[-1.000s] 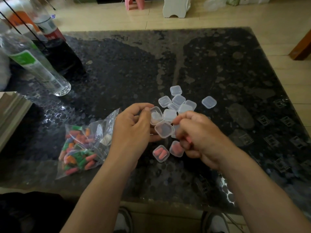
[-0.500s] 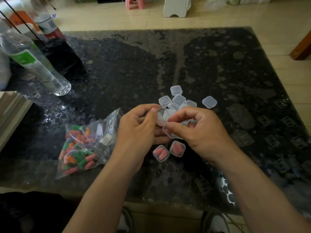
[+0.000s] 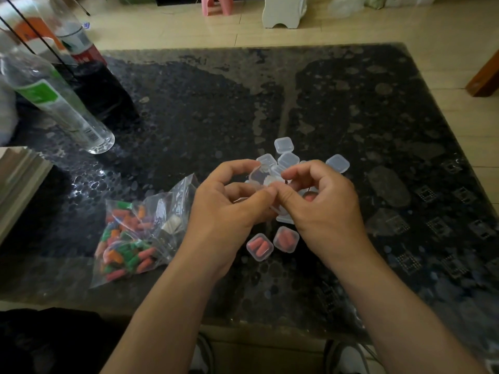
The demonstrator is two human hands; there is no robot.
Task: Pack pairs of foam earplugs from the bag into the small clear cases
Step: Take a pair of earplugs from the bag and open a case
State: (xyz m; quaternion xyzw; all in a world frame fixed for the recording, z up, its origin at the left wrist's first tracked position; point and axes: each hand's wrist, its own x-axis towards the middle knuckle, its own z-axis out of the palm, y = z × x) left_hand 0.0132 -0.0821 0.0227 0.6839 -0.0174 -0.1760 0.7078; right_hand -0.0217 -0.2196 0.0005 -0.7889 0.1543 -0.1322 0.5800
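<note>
Left hand (image 3: pixel 221 211), right hand (image 3: pixel 324 211), thumbs together, pinching case (image 3: pixel 258 178)

Surroundings: dark mottled table (image 3: pixel 351 103) on a pale tiled floor (image 3: pixel 189 31).

At the table's far left stands a clear plastic bottle (image 3: pixel 54 103) with a green label. Just behind it is a dark bottle (image 3: pixel 102 95) with a red band. A pale stack of sheets (image 3: pixel 19 179) lies at the left edge. Across the floor beyond are a pink stool (image 3: pixel 216 5) and a white stand (image 3: pixel 285 10). A brown wooden piece (image 3: pixel 486 74) shows at right. Two shoes (image 3: pixel 348 357) are partly visible below the near edge.
</note>
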